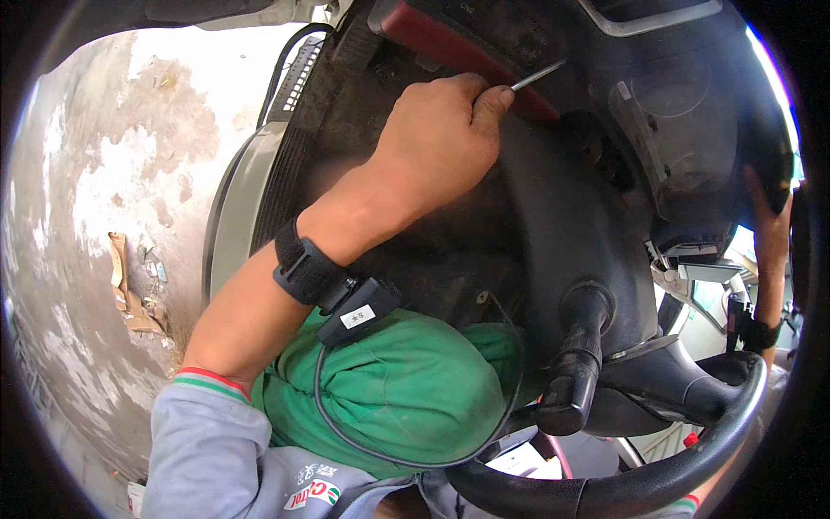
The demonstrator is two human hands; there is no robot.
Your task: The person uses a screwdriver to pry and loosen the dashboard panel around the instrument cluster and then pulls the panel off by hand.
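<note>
Mottled grey concrete floor (pixel 95 182) spreads beyond; my left fingers (pixel 494 102) pinch a slim, shiny metal rod (pixel 538 75) near a long dark-red bar (pixel 450 45); whether my right hand (pixel 772 246) grips, I cannot tell.

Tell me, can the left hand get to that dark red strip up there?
Probably yes. The left hand looks close to the dark red strip, and nothing seems to block the way. It's pinching a thin metal rod, though, so it might need to let go to grab the strip.

rod (pixel 538 75): silver | strip (pixel 454 45): red | trousers (pixel 415 372): green | cuff (pixel 213 384): red-white-green stripes
</note>
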